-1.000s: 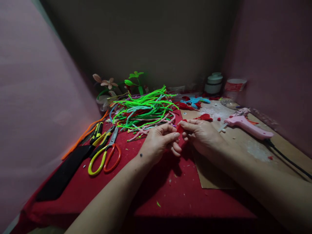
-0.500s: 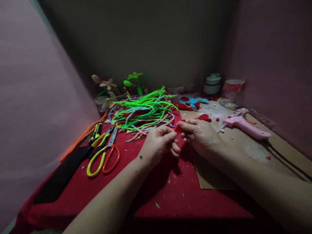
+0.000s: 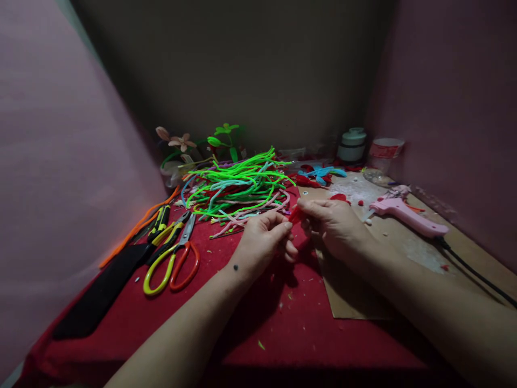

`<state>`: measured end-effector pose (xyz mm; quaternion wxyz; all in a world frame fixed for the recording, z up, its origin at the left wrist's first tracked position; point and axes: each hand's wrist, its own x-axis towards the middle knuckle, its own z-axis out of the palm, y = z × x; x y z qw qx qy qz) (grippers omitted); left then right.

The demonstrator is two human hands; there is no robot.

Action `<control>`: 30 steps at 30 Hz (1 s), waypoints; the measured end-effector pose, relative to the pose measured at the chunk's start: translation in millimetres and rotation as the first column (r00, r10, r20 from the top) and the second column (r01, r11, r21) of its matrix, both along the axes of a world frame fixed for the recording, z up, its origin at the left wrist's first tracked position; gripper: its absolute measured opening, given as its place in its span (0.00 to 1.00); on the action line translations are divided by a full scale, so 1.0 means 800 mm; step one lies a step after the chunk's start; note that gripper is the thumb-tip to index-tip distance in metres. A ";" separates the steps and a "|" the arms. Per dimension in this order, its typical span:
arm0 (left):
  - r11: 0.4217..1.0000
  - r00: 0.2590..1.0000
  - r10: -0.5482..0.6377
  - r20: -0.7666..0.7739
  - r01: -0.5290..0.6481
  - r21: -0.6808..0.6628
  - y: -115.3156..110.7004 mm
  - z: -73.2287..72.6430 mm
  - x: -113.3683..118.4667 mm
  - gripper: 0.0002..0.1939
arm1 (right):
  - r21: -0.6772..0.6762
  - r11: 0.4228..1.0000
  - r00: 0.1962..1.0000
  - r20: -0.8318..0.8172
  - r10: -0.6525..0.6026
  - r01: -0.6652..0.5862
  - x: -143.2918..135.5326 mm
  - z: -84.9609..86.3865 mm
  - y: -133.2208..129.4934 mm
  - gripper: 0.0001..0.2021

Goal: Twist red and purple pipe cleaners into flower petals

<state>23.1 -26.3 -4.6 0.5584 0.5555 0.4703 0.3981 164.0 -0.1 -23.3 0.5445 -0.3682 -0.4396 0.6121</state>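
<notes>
Where both hands pinch, red piece partly hidden, shape unclear.

Dim, all of it; the pale-pink panel at left caught most light; the flat dark-grey back wall sank into gloom; soft shadow pooled on the red cloth cover, below the bare left hand; edges stretched.

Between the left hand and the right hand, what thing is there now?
A small red piece lies between the left hand and the right hand, at the fingertips of both; the head view shows it.
</notes>
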 end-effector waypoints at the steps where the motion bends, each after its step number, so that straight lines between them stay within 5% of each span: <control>1: 1.000 1.000 0.011 -0.021 -0.011 0.006 0.000 0.000 0.001 0.05 | -0.001 1.000 0.999 0.041 -0.017 0.017 0.000 0.000 -0.001 0.12; 15: 1.000 0.998 0.014 -0.053 -0.014 -0.004 -0.002 0.005 0.005 0.05 | 0.011 1.000 1.000 0.014 0.005 -0.005 0.003 -0.004 0.006 0.09; 24: 0.995 0.986 -0.097 0.138 0.100 -0.017 0.006 -0.002 -0.008 0.07 | -0.007 0.998 0.997 -0.040 0.059 -0.059 0.006 -0.002 0.007 0.09; 30: 0.994 0.992 -0.094 0.090 0.099 -0.055 0.003 0.000 -0.004 0.07 | 0.013 0.999 0.998 -0.018 0.053 -0.052 0.006 -0.003 0.004 0.10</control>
